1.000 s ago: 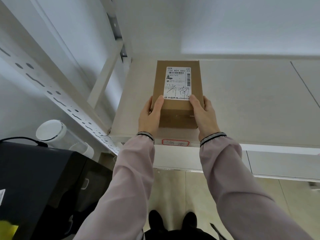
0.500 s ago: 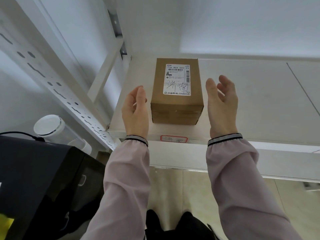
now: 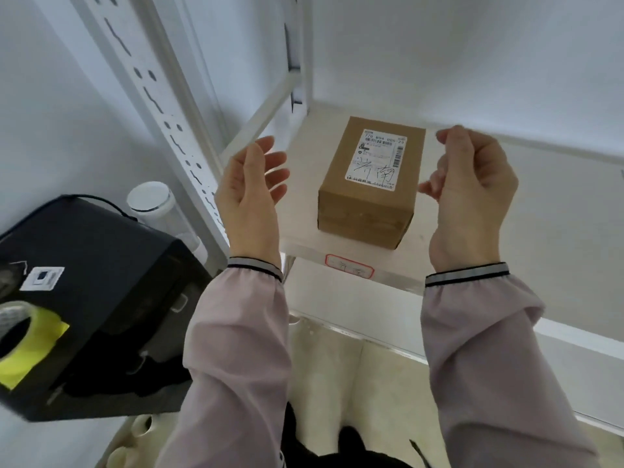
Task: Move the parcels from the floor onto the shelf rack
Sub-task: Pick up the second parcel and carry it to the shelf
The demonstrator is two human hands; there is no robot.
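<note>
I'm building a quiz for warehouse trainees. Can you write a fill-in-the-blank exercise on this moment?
1. The brown parcel rests on the ____.
2. The left hand and right hand hold ____.
3. The white label sits on the parcel's ____ face.
4. A red-bordered tag is stuck on the shelf's ____ edge.

Missing words: shelf; nothing; top; front

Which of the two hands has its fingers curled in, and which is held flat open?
The right hand is curled, fingers bent inward beside the cardboard parcel. The left hand is open with fingers extended. Neither touches the parcel.
</note>
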